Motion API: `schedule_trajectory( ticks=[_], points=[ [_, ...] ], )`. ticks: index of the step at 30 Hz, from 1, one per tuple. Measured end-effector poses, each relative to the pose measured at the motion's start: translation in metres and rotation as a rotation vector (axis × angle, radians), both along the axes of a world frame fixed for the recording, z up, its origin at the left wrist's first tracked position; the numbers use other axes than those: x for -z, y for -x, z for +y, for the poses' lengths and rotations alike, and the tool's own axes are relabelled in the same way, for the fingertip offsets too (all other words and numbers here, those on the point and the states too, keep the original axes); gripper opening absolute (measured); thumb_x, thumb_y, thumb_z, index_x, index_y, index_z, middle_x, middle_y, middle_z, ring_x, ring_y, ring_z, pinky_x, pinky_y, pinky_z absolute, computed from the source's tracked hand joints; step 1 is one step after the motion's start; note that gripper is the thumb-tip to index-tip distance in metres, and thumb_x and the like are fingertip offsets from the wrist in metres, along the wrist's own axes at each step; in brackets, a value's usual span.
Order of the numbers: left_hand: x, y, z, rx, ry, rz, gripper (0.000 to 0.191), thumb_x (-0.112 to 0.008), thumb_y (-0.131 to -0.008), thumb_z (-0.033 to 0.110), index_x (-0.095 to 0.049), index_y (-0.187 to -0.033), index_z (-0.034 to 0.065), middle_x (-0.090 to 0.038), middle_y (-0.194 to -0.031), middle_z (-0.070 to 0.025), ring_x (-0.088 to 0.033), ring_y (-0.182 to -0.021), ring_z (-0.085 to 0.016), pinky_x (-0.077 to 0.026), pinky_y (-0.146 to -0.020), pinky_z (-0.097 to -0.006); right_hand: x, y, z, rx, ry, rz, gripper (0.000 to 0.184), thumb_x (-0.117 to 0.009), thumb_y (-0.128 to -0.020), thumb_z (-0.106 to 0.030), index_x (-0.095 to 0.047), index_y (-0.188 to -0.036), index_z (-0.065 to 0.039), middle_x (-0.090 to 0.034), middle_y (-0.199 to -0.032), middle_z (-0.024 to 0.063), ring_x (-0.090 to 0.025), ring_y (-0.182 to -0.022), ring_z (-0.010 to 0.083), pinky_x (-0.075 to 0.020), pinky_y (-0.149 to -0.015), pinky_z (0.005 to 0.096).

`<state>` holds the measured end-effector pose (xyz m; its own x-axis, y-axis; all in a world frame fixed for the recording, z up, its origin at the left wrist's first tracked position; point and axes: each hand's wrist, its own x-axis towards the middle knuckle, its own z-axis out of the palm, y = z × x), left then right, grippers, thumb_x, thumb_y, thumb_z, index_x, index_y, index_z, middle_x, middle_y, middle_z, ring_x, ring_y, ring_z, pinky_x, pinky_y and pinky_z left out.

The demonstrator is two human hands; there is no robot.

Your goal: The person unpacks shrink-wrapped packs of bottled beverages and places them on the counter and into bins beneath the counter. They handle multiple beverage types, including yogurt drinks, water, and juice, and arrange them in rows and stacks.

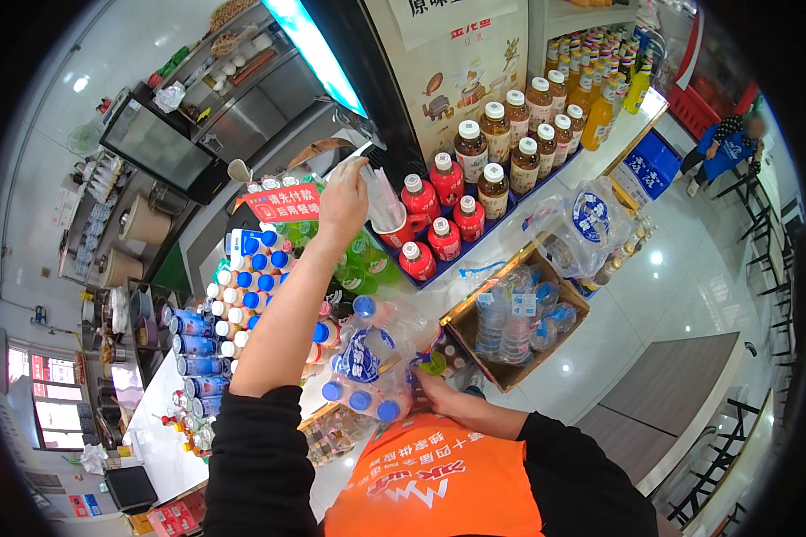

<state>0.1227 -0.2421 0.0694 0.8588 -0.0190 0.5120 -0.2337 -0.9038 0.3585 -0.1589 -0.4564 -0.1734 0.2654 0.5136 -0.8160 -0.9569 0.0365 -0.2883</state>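
My left hand (344, 205) is stretched over the counter beside a red cup of straws (397, 231), above a red sign (283, 203) that bears writing. Its fingers are bent near a pale thin edge at the dark screen stand; whether they hold anything is hidden. Close to my body, my right hand (435, 395) grips the side of a film-wrapped pack of blue-capped bottles (369, 359). The pack leans against the front of my orange apron (436, 476). White- and blue-capped bottles (245, 295) stand in rows under my left forearm, with green soda bottles (369, 258) beside them.
Red bottles (444, 238) and brown, white-capped bottles (525, 158) fill a blue tray. An open cardboard box (507, 384) holds wrapped clear bottles (520, 312). Blue cans (195, 346) line the counter's left. A table (668, 396) stands right; a person (725, 151) is farther back.
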Motion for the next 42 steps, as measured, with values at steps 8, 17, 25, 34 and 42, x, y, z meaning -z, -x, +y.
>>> schedule_trajectory(
  ticks=[8, 17, 25, 34, 42],
  points=[
    [-0.019, 0.018, 0.003, 0.007, 0.0, -0.131, 0.035, -0.054, -0.101, 0.011, -0.064, -0.134, 0.0053, -0.069, -0.126, -0.0222, -0.065, -0.12, -0.04, -0.052, -0.102, -0.0464, 0.015, 0.0, 0.001, -0.024, -0.028, 0.053, 0.056, -0.056, -0.103, -0.057, -0.059, -0.133, -0.01, -0.067, -0.118, 0.0114, -0.066, -0.104, 0.0299, -0.0564, -0.086, 0.0504],
    [-0.052, 0.227, -0.015, 0.122, 0.304, 0.599, 0.029, -0.062, -0.103, 0.022, -0.069, -0.124, 0.0024, -0.075, -0.111, -0.0181, -0.074, -0.1, -0.033, -0.056, -0.086, -0.0404, -0.001, -0.007, -0.002, -0.041, -0.009, 0.051, 0.05, -0.054, -0.106, -0.052, -0.057, -0.135, -0.012, -0.066, -0.12, 0.0102, -0.062, -0.109, 0.0292, -0.0502, -0.094, 0.0522],
    [0.004, 0.288, -0.028, 0.277, -0.482, 0.58, 0.033, -0.078, -0.085, 0.028, -0.072, -0.11, 0.0082, -0.069, -0.121, -0.0053, -0.055, -0.134, -0.027, -0.034, -0.121, -0.0524, -0.014, -0.009, -0.004, -0.036, -0.025, 0.041, 0.043, -0.048, -0.11, -0.049, -0.055, -0.137, -0.016, -0.067, -0.122, 0.0101, -0.064, -0.114, 0.0278, -0.0513, -0.097, 0.0546],
    [0.001, 0.27, -0.028, 0.306, -0.318, 0.457, 0.067, -0.075, -0.09, 0.031, -0.052, -0.149, 0.0102, -0.069, -0.119, -0.0122, -0.066, -0.112, -0.03, -0.044, -0.105, -0.0492, -0.029, -0.009, -0.005, -0.093, -0.066, 0.042, 0.053, -0.043, -0.109, -0.058, -0.048, -0.147, -0.02, -0.061, -0.138, 0.0081, -0.061, -0.122, 0.0258, -0.0467, -0.104, 0.0564],
    [0.049, 0.251, -0.02, 0.315, -0.447, 0.734, 0.035, -0.063, -0.098, 0.028, -0.061, -0.127, 0.0091, -0.075, -0.093, -0.0148, -0.074, -0.085, -0.035, -0.057, -0.068, -0.0514, 0.004, 0.012, -0.003, 0.005, 0.033, -0.118, 0.05, -0.048, -0.108, -0.051, -0.055, -0.139, -0.012, -0.065, -0.123, 0.0107, -0.065, -0.111, 0.0264, -0.055, -0.096, 0.0527]
  ],
)
